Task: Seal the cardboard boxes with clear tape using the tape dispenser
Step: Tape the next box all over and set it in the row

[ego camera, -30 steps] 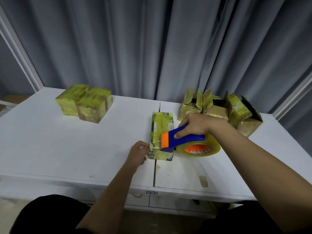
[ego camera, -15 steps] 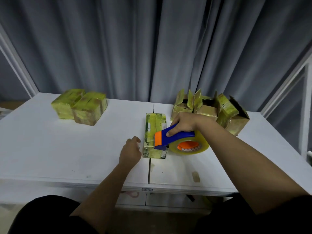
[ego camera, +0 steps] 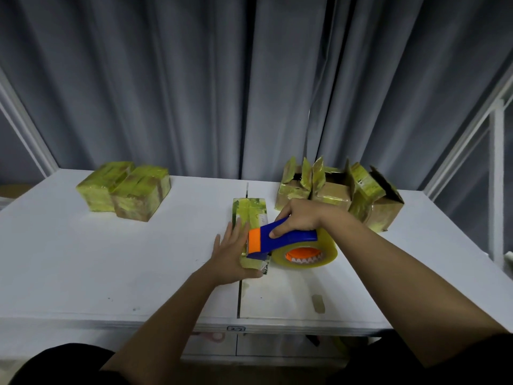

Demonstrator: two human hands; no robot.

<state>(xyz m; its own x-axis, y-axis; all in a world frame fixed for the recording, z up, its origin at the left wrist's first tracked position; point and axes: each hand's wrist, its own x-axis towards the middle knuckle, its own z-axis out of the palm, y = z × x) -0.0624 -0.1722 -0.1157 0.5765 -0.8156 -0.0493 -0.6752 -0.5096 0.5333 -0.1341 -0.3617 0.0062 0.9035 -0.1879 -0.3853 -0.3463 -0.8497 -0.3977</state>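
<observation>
A long narrow cardboard box (ego camera: 251, 215), wrapped in yellowish tape, lies on the white table (ego camera: 111, 259) over the centre seam. My left hand (ego camera: 231, 252) lies flat on the box's near left side with straight fingers. My right hand (ego camera: 298, 219) grips the blue handle of the tape dispenser (ego camera: 277, 240). The dispenser's orange head sits on the near end of the box. Its roll of clear tape (ego camera: 305, 254) hangs to the right of the box.
Two taped boxes (ego camera: 126, 190) stand together at the back left. Several boxes with open flaps (ego camera: 337, 190) crowd the back right. A scrap of tape (ego camera: 318, 303) lies on the table near the front edge. Grey curtains hang behind the table.
My left hand has moved from the table left of the box onto the box, its fingers now straight. The right hand and dispenser stay on the box's near end.
</observation>
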